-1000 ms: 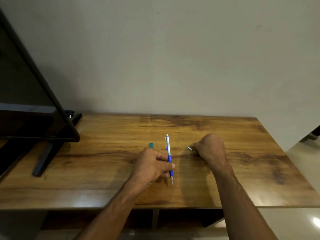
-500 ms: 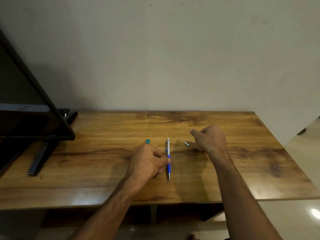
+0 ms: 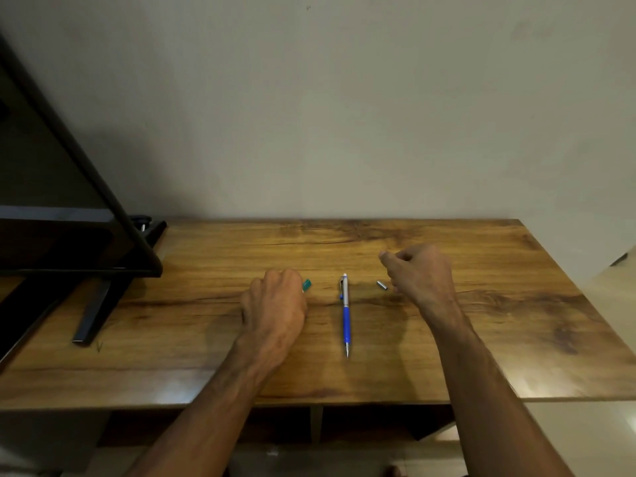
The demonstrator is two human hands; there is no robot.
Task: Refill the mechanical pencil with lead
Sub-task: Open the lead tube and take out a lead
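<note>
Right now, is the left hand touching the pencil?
Apart. The head view shows bare table between the left hand and the pencil, which lies alone.

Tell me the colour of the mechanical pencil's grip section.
Blue, on the mechanical pencil; the upper barrel is silver. The head view shows it clearly.

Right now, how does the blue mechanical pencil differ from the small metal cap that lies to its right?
The mechanical pencil is long and thin; the metal cap is a short stub. The pencil is blue and silver with a white end; the cap is plain grey metal. The pencil lies with its tip toward the person; the cap lies at a slant. Both rest on the wooden table, and neither hand touches them.
</note>
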